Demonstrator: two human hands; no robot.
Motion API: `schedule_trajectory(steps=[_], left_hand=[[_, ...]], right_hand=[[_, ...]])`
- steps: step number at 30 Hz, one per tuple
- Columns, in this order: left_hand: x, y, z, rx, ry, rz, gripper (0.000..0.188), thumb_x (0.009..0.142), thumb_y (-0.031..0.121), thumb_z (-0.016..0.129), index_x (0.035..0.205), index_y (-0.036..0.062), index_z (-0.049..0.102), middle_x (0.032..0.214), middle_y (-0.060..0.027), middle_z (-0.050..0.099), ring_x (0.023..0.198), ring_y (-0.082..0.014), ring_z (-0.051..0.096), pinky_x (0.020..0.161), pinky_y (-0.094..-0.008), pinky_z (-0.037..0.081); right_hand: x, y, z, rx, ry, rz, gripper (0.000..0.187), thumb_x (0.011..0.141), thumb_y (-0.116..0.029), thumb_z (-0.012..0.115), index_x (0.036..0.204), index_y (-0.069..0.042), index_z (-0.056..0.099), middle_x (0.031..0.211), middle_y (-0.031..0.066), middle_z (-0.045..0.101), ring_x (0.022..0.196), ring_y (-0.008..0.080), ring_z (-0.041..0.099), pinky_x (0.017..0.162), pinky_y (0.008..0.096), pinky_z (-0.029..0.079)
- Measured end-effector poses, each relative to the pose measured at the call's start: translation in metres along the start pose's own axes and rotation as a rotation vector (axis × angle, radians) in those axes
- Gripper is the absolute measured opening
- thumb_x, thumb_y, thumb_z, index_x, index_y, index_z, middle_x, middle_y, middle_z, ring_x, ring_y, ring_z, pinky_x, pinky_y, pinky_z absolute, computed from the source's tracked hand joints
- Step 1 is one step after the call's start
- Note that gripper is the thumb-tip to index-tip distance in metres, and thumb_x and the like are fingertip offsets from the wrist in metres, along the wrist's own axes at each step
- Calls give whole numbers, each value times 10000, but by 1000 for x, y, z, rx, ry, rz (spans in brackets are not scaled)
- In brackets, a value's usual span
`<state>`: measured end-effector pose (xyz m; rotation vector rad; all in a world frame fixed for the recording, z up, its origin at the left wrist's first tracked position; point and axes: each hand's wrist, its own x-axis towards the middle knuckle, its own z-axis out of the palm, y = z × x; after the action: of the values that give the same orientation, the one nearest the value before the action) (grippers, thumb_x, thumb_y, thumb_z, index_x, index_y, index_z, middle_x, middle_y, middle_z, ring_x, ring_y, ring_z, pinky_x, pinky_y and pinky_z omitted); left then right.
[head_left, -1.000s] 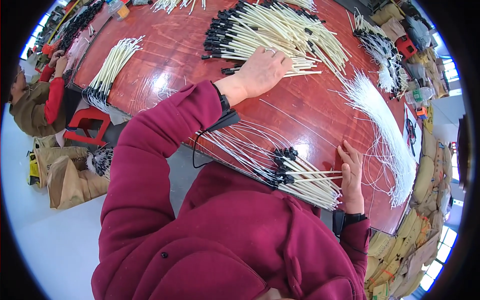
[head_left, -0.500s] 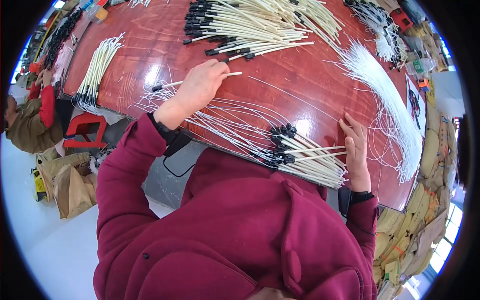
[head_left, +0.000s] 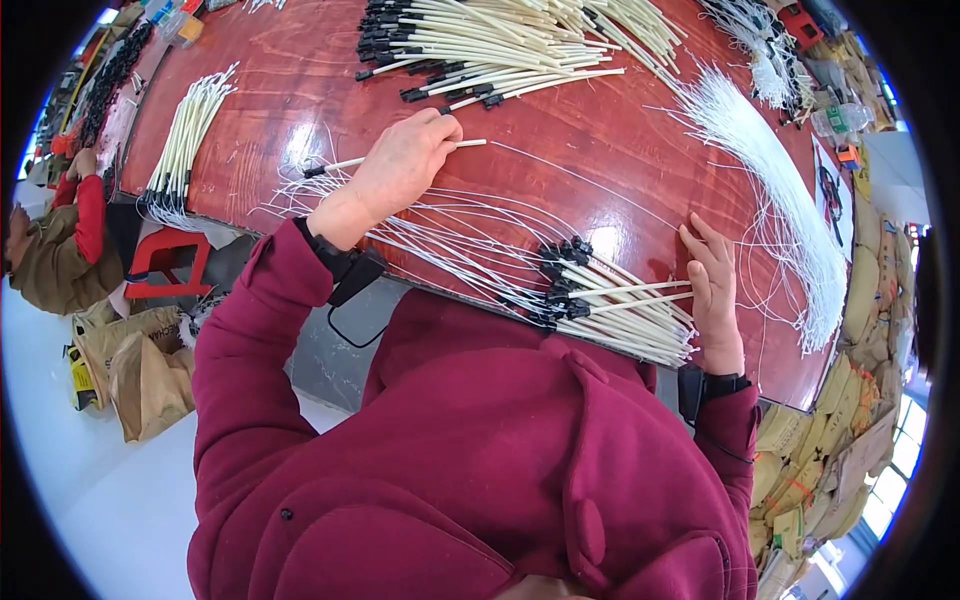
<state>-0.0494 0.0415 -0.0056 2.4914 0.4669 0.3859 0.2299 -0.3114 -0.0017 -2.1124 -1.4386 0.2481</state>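
Note:
My left hand is closed around a cream-coloured tube with a black end piece, just above the red table. The tube's bare end sticks out to the right of my fingers. A thin white wire stretches from beside that end to the fingertips of my right hand, which pinch it. Between my hands, at the table's near edge, lies a bundle of cream tubes with black end pieces. Long white wires trail from it leftward under my left wrist.
A big pile of cream tubes lies at the far side. Loose white wires fan out on the right. A smaller tube bundle lies at the left, near a red stool. Another person sits far left.
The white wire's free end has moved up and left, coming up to the tube's bare end. My right hand has shifted slightly upward; both hands keep their grip.

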Motion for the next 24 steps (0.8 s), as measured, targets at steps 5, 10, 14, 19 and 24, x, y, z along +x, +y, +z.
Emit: schedule_trajectory(steps=[5,10,14,19,24], left_hand=[[3,2,1,-23,0,2,84,967,72,608,1024,12,625,939,-153,617,878,-369,617,763,-416,486],[5,1,4,-24,12,24,87,965,72,609,1026,11,625,932,-153,620,868,-367,619,754,-418,485],[7,2,3,-10,-5,16,93,969,105,592,1020,30,611,951,-153,617,881,-390,624,765,-467,496],[9,-1,4,-14,-3,5,93,968,103,593,1020,28,614,953,-153,619,879,-390,626,765,-465,498],[8,1,3,-27,14,5,91,965,89,599,1021,22,621,947,-154,622,869,-381,625,753,-448,495]], right_hand=[[-1,2,1,-9,13,3,489,993,-362,537,1273,5,696,1432,164,590,1264,332,516,1117,427,370],[-1,4,1,-24,12,-5,469,985,-342,555,1269,1,700,1427,160,594,1257,330,521,1108,423,381],[0,4,2,-19,8,4,453,976,-328,573,1269,-7,703,1424,157,597,1252,326,525,1101,420,389],[1,3,1,-27,6,8,437,962,-306,596,1268,-14,706,1422,153,600,1247,320,529,1096,415,395],[0,2,0,-25,12,10,425,951,-285,612,1265,-15,708,1416,149,604,1242,318,531,1092,414,401]])
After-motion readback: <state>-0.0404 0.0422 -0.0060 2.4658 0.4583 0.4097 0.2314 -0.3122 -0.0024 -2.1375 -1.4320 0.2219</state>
